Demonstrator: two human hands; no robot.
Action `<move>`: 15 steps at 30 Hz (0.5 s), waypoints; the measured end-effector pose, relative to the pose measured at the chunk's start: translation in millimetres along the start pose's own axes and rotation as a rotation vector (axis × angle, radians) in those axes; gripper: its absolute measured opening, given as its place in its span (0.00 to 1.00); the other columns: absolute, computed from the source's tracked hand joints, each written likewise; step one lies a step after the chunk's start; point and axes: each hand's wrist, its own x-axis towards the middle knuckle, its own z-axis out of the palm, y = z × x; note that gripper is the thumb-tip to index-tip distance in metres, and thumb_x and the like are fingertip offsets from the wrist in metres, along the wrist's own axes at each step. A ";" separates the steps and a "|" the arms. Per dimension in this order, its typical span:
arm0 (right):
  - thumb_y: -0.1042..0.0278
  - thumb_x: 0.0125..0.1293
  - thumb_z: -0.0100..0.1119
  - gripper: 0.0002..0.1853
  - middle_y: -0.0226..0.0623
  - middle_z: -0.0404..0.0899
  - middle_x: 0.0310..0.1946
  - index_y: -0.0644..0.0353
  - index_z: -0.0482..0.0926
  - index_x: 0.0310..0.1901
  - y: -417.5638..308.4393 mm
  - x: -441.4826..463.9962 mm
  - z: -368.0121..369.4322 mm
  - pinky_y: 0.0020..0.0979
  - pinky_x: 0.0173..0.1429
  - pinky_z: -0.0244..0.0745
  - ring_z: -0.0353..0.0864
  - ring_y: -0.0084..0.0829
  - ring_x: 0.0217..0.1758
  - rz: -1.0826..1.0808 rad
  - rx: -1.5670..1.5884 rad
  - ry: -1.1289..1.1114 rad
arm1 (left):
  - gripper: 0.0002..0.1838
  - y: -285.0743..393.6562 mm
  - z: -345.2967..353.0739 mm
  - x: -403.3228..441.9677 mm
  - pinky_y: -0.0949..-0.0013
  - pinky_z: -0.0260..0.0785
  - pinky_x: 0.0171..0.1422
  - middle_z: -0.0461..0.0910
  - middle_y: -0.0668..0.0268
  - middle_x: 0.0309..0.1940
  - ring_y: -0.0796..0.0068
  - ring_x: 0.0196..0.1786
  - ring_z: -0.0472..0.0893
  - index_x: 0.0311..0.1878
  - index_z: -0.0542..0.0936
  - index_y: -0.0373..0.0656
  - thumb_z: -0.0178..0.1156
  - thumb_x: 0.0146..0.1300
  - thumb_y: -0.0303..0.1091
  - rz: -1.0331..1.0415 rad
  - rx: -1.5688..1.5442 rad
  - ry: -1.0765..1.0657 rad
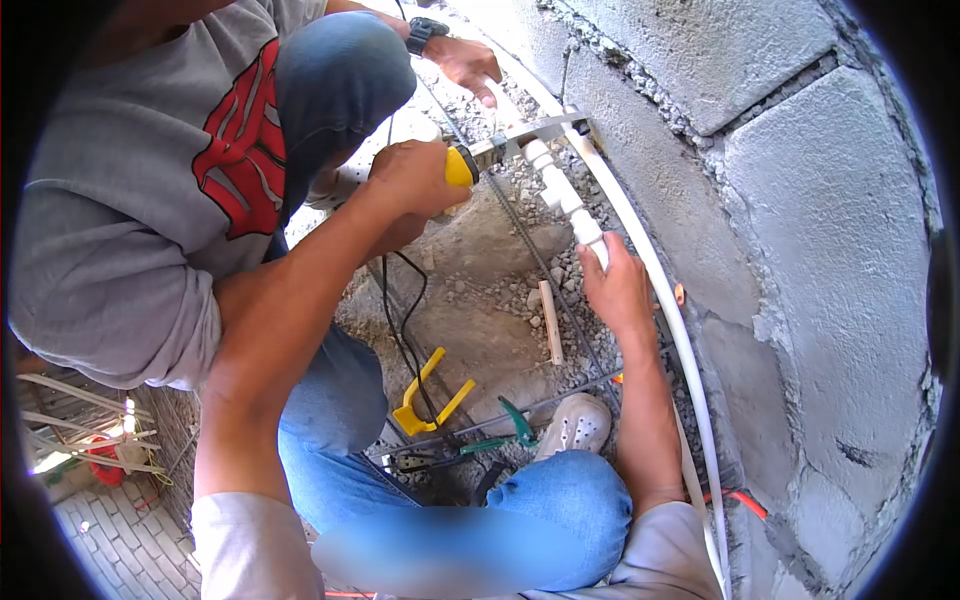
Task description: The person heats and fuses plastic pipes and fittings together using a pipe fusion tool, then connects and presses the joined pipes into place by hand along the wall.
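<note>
My left hand [415, 180] is closed around the yellow-and-black handle of a pipe fusion welder [462, 167], whose metal plate [550, 128] reaches toward the wall. In my right hand [615, 278] is the lower end of a white plastic pipe piece [590, 232], joined to a white tee fitting [560, 192]. The top of that assembly meets the near side of the plate. On the far side, a co-worker's hand [470, 68] with a watch rests at a white pipe [505, 105]. Another hand [400, 236], apparently the co-worker's, sits just below mine, partly hidden.
A long white pipe [650, 255] curves along the grey block wall [810, 190]. A yellow stand [430, 400], black cord [392, 320], green tool [517, 425] and short pipe offcut [551, 322] lie on rubble. Steel bars [530, 245] cross the ground. The co-worker crouches close at left.
</note>
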 end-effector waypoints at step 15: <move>0.55 0.74 0.57 0.16 0.57 0.85 0.30 0.63 0.76 0.46 -2.4 1.3 1.7 0.54 0.43 0.78 0.86 0.59 0.39 0.061 -0.042 -0.026 | 0.35 10.1 2.7 2.1 0.51 0.74 0.57 0.85 0.48 0.44 0.49 0.50 0.85 0.49 0.81 0.36 0.67 0.53 0.62 -0.038 0.021 -0.019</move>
